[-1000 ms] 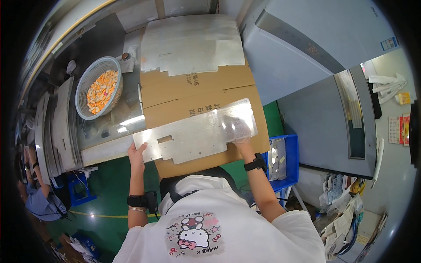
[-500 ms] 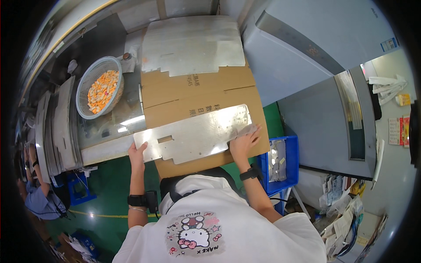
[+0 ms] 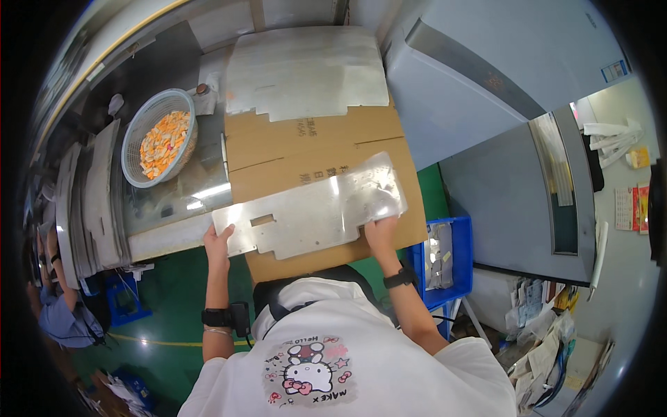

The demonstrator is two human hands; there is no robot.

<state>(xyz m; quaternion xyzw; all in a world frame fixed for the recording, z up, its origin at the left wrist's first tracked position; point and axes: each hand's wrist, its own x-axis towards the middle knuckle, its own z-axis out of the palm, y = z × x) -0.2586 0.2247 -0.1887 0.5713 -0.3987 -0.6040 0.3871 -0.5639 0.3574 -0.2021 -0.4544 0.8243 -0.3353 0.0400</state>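
From my end, the silvery, notched, flat metal plate (image 3: 299, 219) lies over the near part of the brown cardboard sheet (image 3: 278, 147). My left hand (image 3: 217, 244) pinches one end, thumb uppermost, probably anchoring it. My right hand (image 3: 380, 238) reaches beneath the other, likely propping it; I can't tell its finger closure. Earlier, those fingers showed by the corner; now they're hidden and that end tilts higher.

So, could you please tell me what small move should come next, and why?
Perhaps firm up the right hand on the nearer silvery plate: the left hand visibly clasps one end, but the right hand's hold near the other is partly hidden.
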